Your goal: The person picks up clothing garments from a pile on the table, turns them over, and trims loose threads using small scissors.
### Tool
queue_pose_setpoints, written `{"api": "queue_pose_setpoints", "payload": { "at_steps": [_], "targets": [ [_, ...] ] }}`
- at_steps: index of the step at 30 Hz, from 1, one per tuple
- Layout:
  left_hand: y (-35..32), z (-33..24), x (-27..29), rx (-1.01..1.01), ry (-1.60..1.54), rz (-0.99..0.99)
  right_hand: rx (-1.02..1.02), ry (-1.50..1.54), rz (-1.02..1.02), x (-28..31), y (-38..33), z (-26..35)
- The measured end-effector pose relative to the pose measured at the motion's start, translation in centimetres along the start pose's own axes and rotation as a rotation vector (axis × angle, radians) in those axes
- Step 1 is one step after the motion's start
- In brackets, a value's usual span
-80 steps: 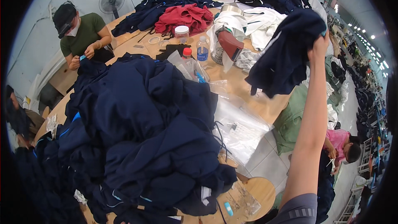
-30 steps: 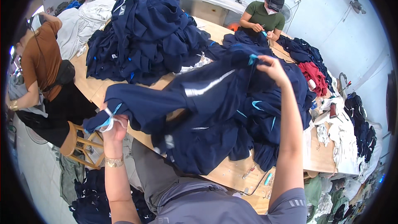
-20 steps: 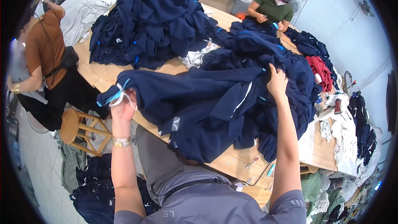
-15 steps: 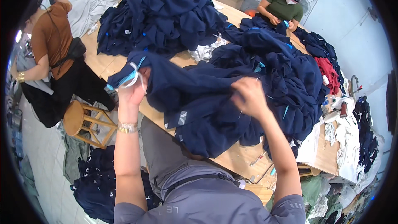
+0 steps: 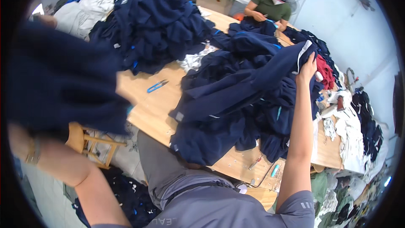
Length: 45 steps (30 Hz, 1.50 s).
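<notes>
My right hand is raised over the table and shut on the white-trimmed edge of a navy garment. The garment stretches from it down across a heap of navy clothes. My left arm is lifted at the left, with a bracelet on its wrist. A blurred fold of the same navy cloth hangs close to the camera and hides that hand's fingers. The cloth seems held up by it.
Blue thread snips lie on the bare wooden table. A tall navy pile stands behind them. A person in a green shirt works at the far end. White cloths and a red garment lie right; a wooden stool stands below left.
My left hand has swung the garment's end up toward the camera, so cloth now covers the left side. My right hand has risen and moved right, pulling the garment taut.
</notes>
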State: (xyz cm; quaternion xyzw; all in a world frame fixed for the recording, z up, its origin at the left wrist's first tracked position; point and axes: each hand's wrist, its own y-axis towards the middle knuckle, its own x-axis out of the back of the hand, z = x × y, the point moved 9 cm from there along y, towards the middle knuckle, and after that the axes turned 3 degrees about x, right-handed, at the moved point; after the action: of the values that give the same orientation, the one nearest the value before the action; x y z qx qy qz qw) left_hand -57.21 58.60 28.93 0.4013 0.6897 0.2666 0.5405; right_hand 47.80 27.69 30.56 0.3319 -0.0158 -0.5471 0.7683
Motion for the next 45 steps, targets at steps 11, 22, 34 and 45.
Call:
{"api": "queue_pose_setpoints", "payload": {
  "at_steps": [11,22,34,45],
  "targets": [
    [-24.6,-6.6,-7.1,0.063,0.036,-0.239,-0.027,-0.691,1.157,-9.0,-11.3,-3.3],
    [-17.7,21.9,-19.8,-0.021,0.252,-0.567,0.194,-1.712,0.548,-7.4,-1.2,-10.3],
    [-27.0,20.2,-13.7,-0.1,0.365,-0.792,0.548,-0.198,0.162,-21.0,14.5,14.5],
    [-25.1,22.5,-13.2,-0.047,0.306,-0.841,0.436,-0.232,0.306,-5.4,26.6,17.1]
  ]
}}
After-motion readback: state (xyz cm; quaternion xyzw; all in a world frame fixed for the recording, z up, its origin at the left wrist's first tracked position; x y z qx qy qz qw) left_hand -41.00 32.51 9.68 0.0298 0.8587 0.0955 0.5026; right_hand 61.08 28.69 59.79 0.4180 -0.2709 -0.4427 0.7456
